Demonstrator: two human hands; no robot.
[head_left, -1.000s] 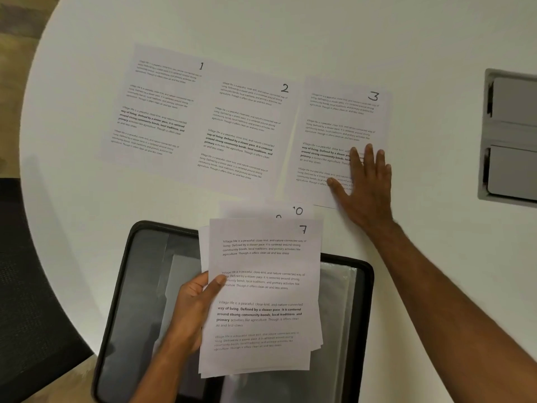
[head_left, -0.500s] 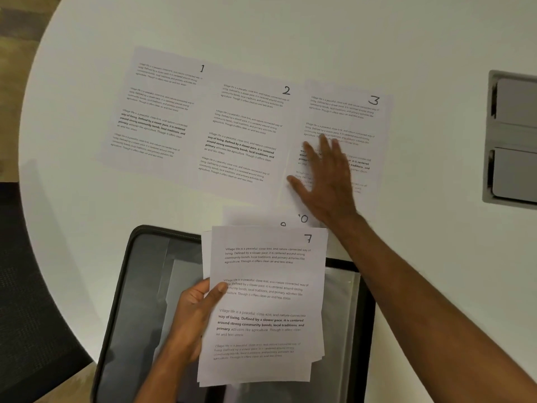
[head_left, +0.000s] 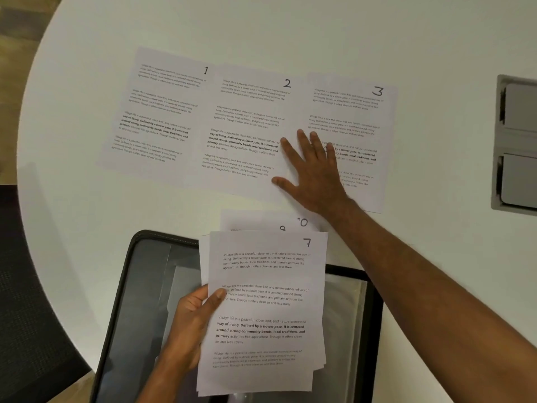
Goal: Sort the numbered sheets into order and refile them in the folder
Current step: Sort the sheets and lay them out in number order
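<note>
We have sheets 1 [head_left: 162,112], 2 [head_left: 247,129], 3 [head_left: 351,117] laid out; right hand [head_left: 313,173] flat on 3, left hand [head_left: 189,324] gripping the unsorted stack [head_left: 261,309]. Folder [head_left: 139,286] unfilled.

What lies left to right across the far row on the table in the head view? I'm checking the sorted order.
Sheet 1 → sheet 2 → right hand, flat across the seam → sheet 3 → recessed panel in the table.

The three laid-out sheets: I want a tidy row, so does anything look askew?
Slightly. Sheet 1, sheet 2 and sheet 3 step downward to the right and overlap at their edges. The right hand lies flat across the seam of 2 and 3.
</note>
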